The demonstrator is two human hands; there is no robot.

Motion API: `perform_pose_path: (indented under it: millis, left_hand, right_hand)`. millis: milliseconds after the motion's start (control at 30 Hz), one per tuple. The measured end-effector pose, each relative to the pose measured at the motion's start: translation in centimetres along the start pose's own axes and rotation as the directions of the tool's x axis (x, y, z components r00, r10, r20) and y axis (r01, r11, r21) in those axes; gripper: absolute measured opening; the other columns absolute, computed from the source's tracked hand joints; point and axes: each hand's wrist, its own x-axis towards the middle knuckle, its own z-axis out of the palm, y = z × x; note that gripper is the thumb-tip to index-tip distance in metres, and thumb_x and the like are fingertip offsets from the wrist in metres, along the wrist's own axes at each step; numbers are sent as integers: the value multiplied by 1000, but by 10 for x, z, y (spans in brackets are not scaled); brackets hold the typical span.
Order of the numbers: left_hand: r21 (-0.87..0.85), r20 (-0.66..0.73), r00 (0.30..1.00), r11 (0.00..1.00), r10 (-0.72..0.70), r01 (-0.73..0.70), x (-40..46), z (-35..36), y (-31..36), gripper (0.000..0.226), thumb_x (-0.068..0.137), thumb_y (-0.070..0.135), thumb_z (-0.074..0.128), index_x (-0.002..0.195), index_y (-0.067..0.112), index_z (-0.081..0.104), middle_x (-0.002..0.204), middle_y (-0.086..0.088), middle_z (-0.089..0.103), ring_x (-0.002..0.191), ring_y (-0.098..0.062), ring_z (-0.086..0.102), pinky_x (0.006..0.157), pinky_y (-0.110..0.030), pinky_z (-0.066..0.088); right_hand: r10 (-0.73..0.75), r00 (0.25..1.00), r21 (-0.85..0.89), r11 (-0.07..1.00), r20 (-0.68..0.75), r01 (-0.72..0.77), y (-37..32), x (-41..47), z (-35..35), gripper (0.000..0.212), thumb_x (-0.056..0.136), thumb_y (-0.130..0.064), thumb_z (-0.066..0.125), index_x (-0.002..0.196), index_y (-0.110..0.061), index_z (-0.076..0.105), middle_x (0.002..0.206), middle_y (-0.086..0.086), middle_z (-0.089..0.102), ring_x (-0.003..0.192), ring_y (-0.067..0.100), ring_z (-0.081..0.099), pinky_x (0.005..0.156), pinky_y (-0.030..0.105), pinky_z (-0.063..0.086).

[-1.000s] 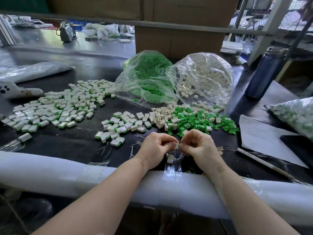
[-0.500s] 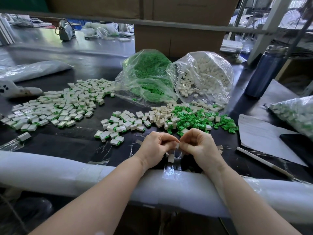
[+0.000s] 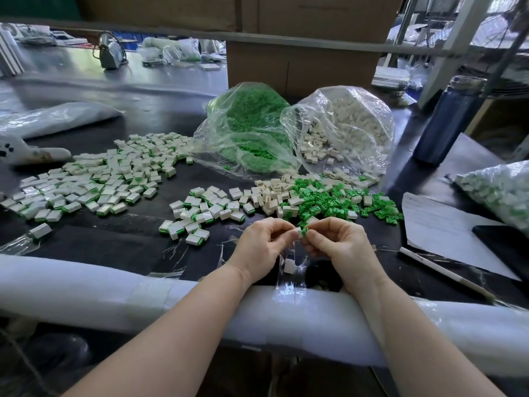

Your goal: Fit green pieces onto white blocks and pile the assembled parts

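Head view: hands (image 3: 303, 242) pinch white block (image 3: 298, 231), green piece (image 3: 304, 232) rightward.

Non-task stuff I can see: dark blue bottle (image 3: 450, 121) standing upright, far right on the black table (image 3: 120, 242). Sheet of white paper (image 3: 438, 224) lying flat near right, a thin white stick (image 3: 446, 272) just beside its near edge. White foam padding (image 3: 86, 290) runs along the near table edge. Brown cardboard box (image 3: 300, 67) at the far side, centre. White item with black paw print (image 3: 20, 151) at the far left edge; can't tell what it is. Small grey device with a cable (image 3: 107, 54) on the next table, far left. Scraps of clear film (image 3: 171, 253) lie on the table near centre.
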Motion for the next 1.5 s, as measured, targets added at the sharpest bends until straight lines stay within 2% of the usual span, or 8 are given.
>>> perform_pose_path:
  millis: [133, 333, 667, 867, 1033, 1267, 1400, 1500]
  left_hand:
    - [-50, 60, 998, 998, -33, 36, 0, -1, 0, 7, 88, 16, 61, 88, 13, 68, 77, 0, 66, 71, -6, 58, 74, -16, 48]
    - [29, 97, 992, 996, -83, 80, 1, -2, -3, 12, 88, 19, 63, 91, 12, 71, 78, 0, 68, 72, -7, 59, 76, -21, 49]
    - [159, 147, 988, 987, -39, 15, -1, -2, -1, 15, 87, 17, 63, 95, 7, 71, 89, -8, 70, 87, -22, 63, 85, -36, 49]
    - [212, 137, 991, 977, 8, -37, -3, -1, 0, 16, 87, 18, 63, 95, 7, 71, 88, -9, 69, 84, -21, 62, 81, -36, 49]
    - [221, 169, 986, 974, 7, -45, -2, -1, 0, 17, 87, 19, 63, 97, 8, 72, 90, -5, 68, 85, -17, 61, 80, -27, 47]
    - [31, 98, 995, 999, -22, 19, -2, -1, 3, 17, 89, 19, 60, 96, 9, 72, 85, -6, 72, 82, -19, 65, 82, -32, 52]
    - [-51, 95, 994, 997, -61, 66, -2, -1, 5, 18, 89, 15, 61, 103, 10, 70, 89, -10, 71, 87, -20, 67, 86, -33, 53]
    - [-52, 92, 993, 996, -73, 78, -3, 0, 6, 14, 88, 12, 61, 98, 11, 70, 87, -13, 70, 82, -25, 65, 83, -36, 52]
  right_hand:
    - [6, 1000, -105, 994, -28, -9, 2, 1, 2, 17, 84, -1, 65, 70, -12, 65, 58, 2, 68, 51, 9, 61, 50, 19, 51]
    - [15, 1000, -248, 969, 9, -12, 3, 3, 3, 20, 85, -2, 63, 68, -13, 63, 53, -3, 65, 47, 5, 58, 50, 18, 49]
    - [77, 995, -284, 957, 67, -55, 1, 1, 0, 17, 84, -2, 65, 69, -10, 64, 57, 1, 65, 52, 8, 59, 54, 18, 49]
    - [67, 997, -292, 955, 48, -50, 1, 0, 0, 20, 84, 0, 64, 67, -11, 63, 54, -1, 63, 49, 5, 56, 52, 17, 48]
    - [44, 995, -361, 932, 84, -11, 2, -1, 1, 19, 82, -3, 67, 67, -13, 63, 54, -1, 61, 50, 6, 55, 53, 20, 48]
    - [7, 1000, -83, 996, -21, -9, 0, -1, 2, 12, 82, -3, 67, 71, -7, 65, 55, 3, 66, 49, 9, 60, 49, 19, 50]
    - [-12, 1000, -52, 999, -3, 12, -1, -2, 3, 11, 78, -3, 71, 70, -7, 65, 57, 5, 66, 49, 9, 58, 48, 18, 49]
    - [-29, 999, -56, 998, 25, 30, -1, -2, 2, 13, 75, -3, 74, 67, -9, 65, 56, 4, 64, 48, 10, 56, 47, 19, 47]
